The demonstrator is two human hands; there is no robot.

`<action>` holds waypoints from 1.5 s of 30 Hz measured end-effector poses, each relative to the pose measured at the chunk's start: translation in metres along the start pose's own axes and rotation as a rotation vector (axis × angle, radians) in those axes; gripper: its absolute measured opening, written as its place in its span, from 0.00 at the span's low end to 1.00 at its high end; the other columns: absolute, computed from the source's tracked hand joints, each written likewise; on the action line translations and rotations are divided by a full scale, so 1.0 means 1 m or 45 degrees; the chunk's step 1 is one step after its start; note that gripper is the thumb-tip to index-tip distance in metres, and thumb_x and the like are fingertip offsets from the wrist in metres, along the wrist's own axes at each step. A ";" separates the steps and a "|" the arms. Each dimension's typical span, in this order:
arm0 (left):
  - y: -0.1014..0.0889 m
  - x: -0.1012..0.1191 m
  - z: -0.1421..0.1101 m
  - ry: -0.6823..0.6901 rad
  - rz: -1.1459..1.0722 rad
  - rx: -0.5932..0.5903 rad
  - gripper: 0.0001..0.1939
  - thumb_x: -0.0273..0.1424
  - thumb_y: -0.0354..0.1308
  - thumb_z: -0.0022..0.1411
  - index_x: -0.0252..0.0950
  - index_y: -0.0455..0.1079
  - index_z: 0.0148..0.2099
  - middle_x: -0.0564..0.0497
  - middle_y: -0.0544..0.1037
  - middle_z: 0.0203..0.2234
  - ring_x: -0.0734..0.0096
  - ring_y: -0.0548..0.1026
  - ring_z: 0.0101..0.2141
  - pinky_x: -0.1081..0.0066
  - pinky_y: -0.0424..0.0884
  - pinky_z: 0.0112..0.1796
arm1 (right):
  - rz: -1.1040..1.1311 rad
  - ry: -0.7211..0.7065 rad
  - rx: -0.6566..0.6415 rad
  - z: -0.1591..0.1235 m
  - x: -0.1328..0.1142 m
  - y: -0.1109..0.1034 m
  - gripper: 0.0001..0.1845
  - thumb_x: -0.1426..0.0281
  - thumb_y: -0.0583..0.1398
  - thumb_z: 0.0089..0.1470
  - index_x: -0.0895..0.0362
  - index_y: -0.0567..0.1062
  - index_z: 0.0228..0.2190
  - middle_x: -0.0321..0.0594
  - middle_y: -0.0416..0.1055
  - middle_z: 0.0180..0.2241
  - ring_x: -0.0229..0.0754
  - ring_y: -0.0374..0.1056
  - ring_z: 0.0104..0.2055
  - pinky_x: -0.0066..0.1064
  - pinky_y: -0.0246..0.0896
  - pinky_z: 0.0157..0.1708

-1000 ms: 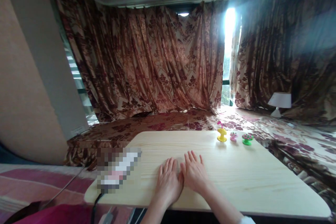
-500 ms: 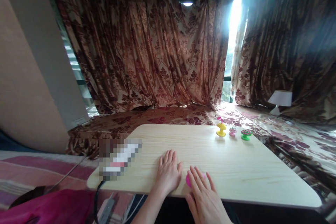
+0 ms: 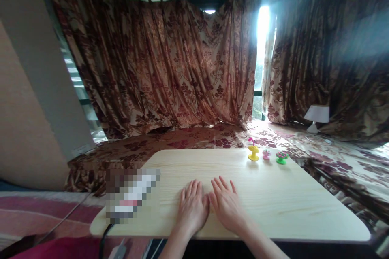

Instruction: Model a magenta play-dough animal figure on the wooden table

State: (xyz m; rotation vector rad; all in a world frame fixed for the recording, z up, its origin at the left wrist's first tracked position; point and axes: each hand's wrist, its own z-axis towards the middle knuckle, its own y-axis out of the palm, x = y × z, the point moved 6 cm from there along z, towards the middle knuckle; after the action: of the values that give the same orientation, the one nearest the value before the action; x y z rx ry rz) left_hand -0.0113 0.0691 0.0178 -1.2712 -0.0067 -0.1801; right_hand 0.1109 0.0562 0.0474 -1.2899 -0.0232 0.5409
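My left hand (image 3: 193, 207) lies palm down on the pale wooden table (image 3: 273, 198), fingers stretched out. Just to its right, my right hand (image 3: 227, 205) is also spread flat, palm down, with its thumb close to the left thumb. Whatever may lie beneath either palm is hidden. Toward the far right edge stand three small figures that look like modelling clay: a yellow one (image 3: 253, 153) with a curled pink top, a small pink one (image 3: 266, 154), and a green one (image 3: 282, 158) dotted with pink.
At the table's left end is a blurred-out, pale oblong object (image 3: 133, 196) with a black cable (image 3: 103, 238) running off the front edge. Beyond the table is a ledge covered in floral cloth (image 3: 188, 139), with a white lamp (image 3: 317, 115) at right. Patterned curtains (image 3: 182, 68) hang behind.
My right hand has moved forward and slightly left, next to the left hand. The pink lump seen under its fingers earlier no longer shows. The view has shifted slightly.
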 end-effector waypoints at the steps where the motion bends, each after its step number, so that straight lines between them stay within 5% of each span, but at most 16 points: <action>1: 0.000 0.000 0.000 -0.006 -0.009 0.001 0.28 0.39 0.33 0.65 0.31 0.54 0.62 0.43 0.56 0.61 0.61 0.50 0.61 0.56 0.45 0.58 | 0.000 -0.034 -0.015 -0.021 -0.003 0.000 0.24 0.63 0.40 0.64 0.52 0.57 0.59 0.36 0.53 0.61 0.43 0.42 0.64 0.46 0.33 0.61; 4: 0.000 -0.002 -0.001 -0.032 -0.027 0.000 0.27 0.37 0.34 0.65 0.31 0.53 0.62 0.43 0.55 0.62 0.62 0.50 0.61 0.56 0.45 0.58 | 0.007 -0.164 -0.050 -0.067 -0.010 0.003 0.27 0.60 0.42 0.62 0.51 0.50 0.61 0.33 0.43 0.63 0.45 0.40 0.65 0.47 0.35 0.61; 6: 0.000 -0.001 -0.001 -0.038 -0.028 -0.004 0.27 0.37 0.34 0.65 0.31 0.53 0.62 0.43 0.55 0.62 0.62 0.50 0.61 0.56 0.44 0.59 | -0.002 -0.171 -0.049 -0.073 -0.010 0.005 0.28 0.60 0.42 0.62 0.52 0.49 0.61 0.34 0.41 0.64 0.45 0.39 0.65 0.48 0.35 0.61; 12: -0.003 0.002 0.000 -0.014 0.010 -0.003 0.28 0.38 0.32 0.65 0.32 0.55 0.61 0.43 0.58 0.61 0.61 0.51 0.61 0.57 0.46 0.58 | -0.051 0.088 0.011 0.024 0.006 0.005 0.24 0.64 0.44 0.64 0.61 0.61 0.56 0.50 0.56 0.59 0.51 0.45 0.63 0.52 0.38 0.59; 16: -0.004 0.003 0.001 -0.007 0.030 -0.002 0.28 0.38 0.33 0.65 0.32 0.55 0.62 0.43 0.58 0.61 0.61 0.51 0.61 0.57 0.46 0.58 | -0.048 0.141 0.012 0.075 0.019 0.004 0.20 0.63 0.56 0.58 0.58 0.66 0.51 0.45 0.60 0.56 0.51 0.58 0.56 0.53 0.51 0.53; 19: -0.003 0.002 0.001 -0.011 0.018 -0.011 0.28 0.39 0.33 0.65 0.32 0.54 0.62 0.43 0.57 0.61 0.61 0.50 0.61 0.57 0.45 0.58 | -0.043 0.063 -0.005 0.057 0.014 0.004 0.20 0.64 0.49 0.63 0.58 0.63 0.54 0.47 0.58 0.58 0.50 0.51 0.60 0.51 0.44 0.57; 22: -0.002 0.000 0.000 -0.014 -0.010 -0.015 0.28 0.39 0.33 0.65 0.32 0.54 0.62 0.44 0.56 0.62 0.62 0.49 0.62 0.57 0.44 0.59 | -0.043 -0.065 -0.035 0.000 0.001 0.002 0.23 0.66 0.41 0.64 0.55 0.58 0.58 0.40 0.54 0.61 0.44 0.42 0.64 0.46 0.33 0.61; 27: -0.002 0.000 -0.001 -0.030 -0.040 0.001 0.27 0.37 0.34 0.65 0.31 0.53 0.62 0.44 0.55 0.62 0.63 0.49 0.62 0.58 0.43 0.59 | -0.042 -0.237 -0.057 -0.082 -0.012 0.002 0.29 0.65 0.45 0.61 0.52 0.47 0.62 0.35 0.39 0.64 0.46 0.38 0.65 0.49 0.35 0.61; 30: -0.002 0.001 -0.001 -0.033 -0.034 0.000 0.27 0.36 0.34 0.65 0.31 0.54 0.62 0.44 0.56 0.62 0.62 0.50 0.62 0.57 0.44 0.59 | -0.061 -0.152 -0.019 -0.066 -0.011 0.003 0.26 0.63 0.42 0.62 0.52 0.52 0.61 0.35 0.45 0.63 0.45 0.41 0.65 0.48 0.35 0.61; 33: -0.001 0.001 0.000 -0.025 -0.017 -0.002 0.28 0.38 0.33 0.65 0.31 0.55 0.61 0.43 0.57 0.61 0.61 0.51 0.61 0.57 0.45 0.58 | -0.094 -0.019 0.033 -0.010 -0.004 0.003 0.24 0.65 0.42 0.64 0.58 0.59 0.58 0.45 0.56 0.60 0.47 0.45 0.63 0.48 0.36 0.61; 35: -0.001 0.001 0.001 -0.016 -0.004 0.004 0.28 0.39 0.33 0.65 0.32 0.55 0.61 0.43 0.58 0.61 0.60 0.51 0.61 0.56 0.45 0.58 | -0.109 0.047 0.050 0.031 0.004 0.004 0.22 0.65 0.47 0.63 0.62 0.64 0.54 0.51 0.61 0.56 0.51 0.50 0.61 0.51 0.42 0.58; 38: -0.001 0.000 0.001 -0.007 0.007 0.015 0.28 0.39 0.33 0.65 0.32 0.55 0.61 0.42 0.58 0.61 0.59 0.51 0.61 0.56 0.45 0.58 | -0.123 0.112 0.064 0.072 0.016 0.005 0.19 0.64 0.56 0.58 0.58 0.66 0.50 0.45 0.63 0.53 0.50 0.61 0.54 0.51 0.54 0.52; 41: 0.000 0.000 0.001 -0.002 -0.002 0.021 0.28 0.39 0.32 0.65 0.32 0.54 0.62 0.43 0.58 0.61 0.60 0.50 0.61 0.56 0.45 0.58 | -0.123 0.075 0.051 0.069 0.013 0.005 0.19 0.65 0.54 0.60 0.58 0.66 0.51 0.46 0.62 0.55 0.50 0.58 0.56 0.51 0.52 0.53; 45: -0.001 -0.001 -0.001 -0.007 -0.036 0.022 0.28 0.39 0.33 0.65 0.32 0.55 0.61 0.43 0.57 0.61 0.61 0.50 0.61 0.56 0.45 0.58 | -0.115 -0.061 0.004 0.002 -0.002 0.003 0.23 0.66 0.41 0.64 0.57 0.61 0.57 0.43 0.58 0.59 0.46 0.44 0.63 0.46 0.38 0.60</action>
State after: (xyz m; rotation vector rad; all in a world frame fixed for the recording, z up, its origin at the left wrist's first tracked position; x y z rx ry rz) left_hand -0.0123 0.0678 0.0182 -1.2546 -0.0313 -0.2007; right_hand 0.1072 0.0577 0.0456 -1.2665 -0.1200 0.4938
